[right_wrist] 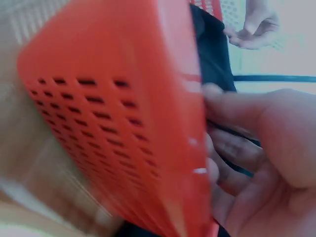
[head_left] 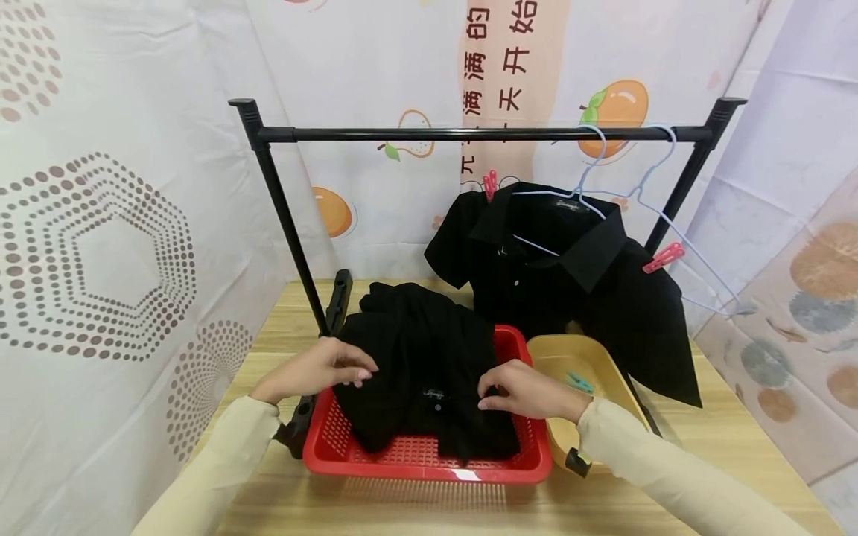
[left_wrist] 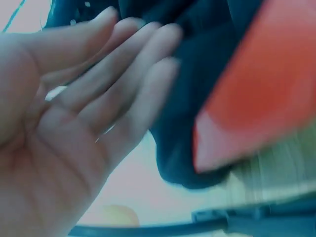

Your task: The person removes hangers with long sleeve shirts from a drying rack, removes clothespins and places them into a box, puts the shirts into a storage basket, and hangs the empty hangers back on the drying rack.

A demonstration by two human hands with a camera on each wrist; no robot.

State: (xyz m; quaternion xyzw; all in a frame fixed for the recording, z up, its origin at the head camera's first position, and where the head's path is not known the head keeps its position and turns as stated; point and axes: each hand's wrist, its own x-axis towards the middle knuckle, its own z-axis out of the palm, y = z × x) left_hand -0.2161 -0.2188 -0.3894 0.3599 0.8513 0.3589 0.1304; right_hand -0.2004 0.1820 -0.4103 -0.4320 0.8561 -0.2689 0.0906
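Observation:
A black shirt (head_left: 436, 350) with a neck label lies heaped in a red perforated basket (head_left: 429, 470), spilling over its back and left side. My left hand (head_left: 328, 370) is beside the shirt's left part, its palm bare and fingers loosely bent in the left wrist view. My right hand (head_left: 532, 391) is over the basket's right side, fingertips right at the shirt, thumb and bent fingers apart. Seen from the right wrist, the basket rim (right_wrist: 177, 98) partly hides the right fingertips.
A black rack (head_left: 415, 135) spans the back. A black collared shirt (head_left: 583, 275) hangs from blue hangers (head_left: 582, 167), with pink clothespins (head_left: 663, 257) on it. At the right, a yellow basin (head_left: 570, 353) holds a teal clothespin (head_left: 579, 382). Patterned cloth covers the walls.

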